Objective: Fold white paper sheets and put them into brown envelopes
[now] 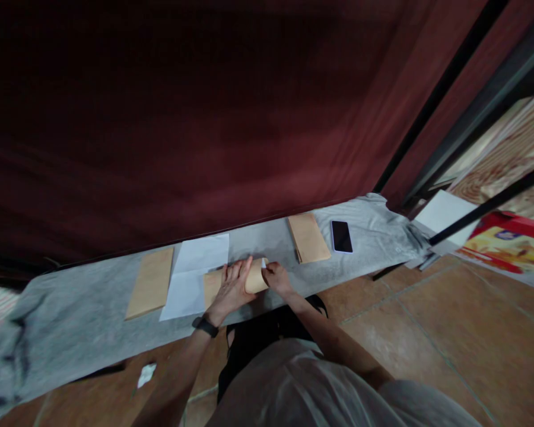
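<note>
A brown paper envelope (257, 276) lies crosswise on the grey cloth in front of me, its right part bulging upward. My left hand (232, 286), with a dark watch at the wrist, lies flat over its middle, fingers stretched out. At the right end, my right hand (276, 277) is closed with its fingertips on the envelope's edge. A small bit of white shows beside those fingertips; whether it is paper inside or a flap, I cannot tell. Partly under the envelope's left end is a creased white sheet of paper (191, 273).
Another brown envelope (150, 283) lies at the left, and a stack of brown envelopes (309, 238) at the right, beside a phone (342, 236). Grey cloth (102, 308) covers the narrow bench against a dark red panel (231, 148). A red-and-yellow box (511, 246) stands far right.
</note>
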The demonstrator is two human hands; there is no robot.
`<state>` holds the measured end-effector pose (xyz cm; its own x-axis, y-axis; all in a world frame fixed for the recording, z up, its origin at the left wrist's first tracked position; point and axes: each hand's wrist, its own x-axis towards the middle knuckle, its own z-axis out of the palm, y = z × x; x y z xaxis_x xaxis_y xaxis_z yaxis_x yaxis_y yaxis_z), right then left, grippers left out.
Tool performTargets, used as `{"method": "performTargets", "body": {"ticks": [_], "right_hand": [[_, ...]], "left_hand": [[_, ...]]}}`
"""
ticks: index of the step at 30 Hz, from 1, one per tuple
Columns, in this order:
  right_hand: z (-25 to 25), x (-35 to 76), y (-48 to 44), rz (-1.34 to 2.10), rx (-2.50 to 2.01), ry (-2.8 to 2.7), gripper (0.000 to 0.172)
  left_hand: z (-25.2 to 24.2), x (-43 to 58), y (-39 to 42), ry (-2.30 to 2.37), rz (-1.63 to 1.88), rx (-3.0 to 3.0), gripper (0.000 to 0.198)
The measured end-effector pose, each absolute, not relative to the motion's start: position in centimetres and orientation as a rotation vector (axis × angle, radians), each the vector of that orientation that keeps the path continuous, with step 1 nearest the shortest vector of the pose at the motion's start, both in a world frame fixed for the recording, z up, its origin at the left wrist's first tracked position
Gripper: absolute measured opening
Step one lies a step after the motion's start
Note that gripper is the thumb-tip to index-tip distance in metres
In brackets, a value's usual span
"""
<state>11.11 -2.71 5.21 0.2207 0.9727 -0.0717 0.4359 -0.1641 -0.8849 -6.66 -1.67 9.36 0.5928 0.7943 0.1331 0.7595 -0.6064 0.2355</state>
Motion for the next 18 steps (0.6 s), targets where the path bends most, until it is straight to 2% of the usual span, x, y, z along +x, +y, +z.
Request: {"method": "performTargets", "body": {"ticks": [6, 8, 11, 13, 18], "right_hand": [[5.4, 11.5, -3.3, 0.8, -1.745, -1.233, 0.003], [5.5, 11.5, -3.5, 0.784, -1.689, -1.16, 0.011], [5.5, 11.5, -3.5, 0.829, -1.601, -1.02, 0.033], [5.4, 11.7, -3.4, 0.915, -1.587, -0.932, 0.035], [4.9, 12.2, -2.7, 1.087, -1.543, -0.838, 0.003]], "left_hand": [[9.7, -6.1, -1.8, 1.303, 0.346, 2.689, 0.113], [10.0, -5.8, -1.8, 1.298, 0.345, 2.699, 0.113], [10.4, -5.5, -1.8, 1.292, 0.339, 2.712, 0.113], [10.4, -5.5, -1.7, 1.286, 0.324, 2.723, 0.112], [10.3, -5.6, -1.5, 1.244, 0.277, 2.725, 0.112]]}}
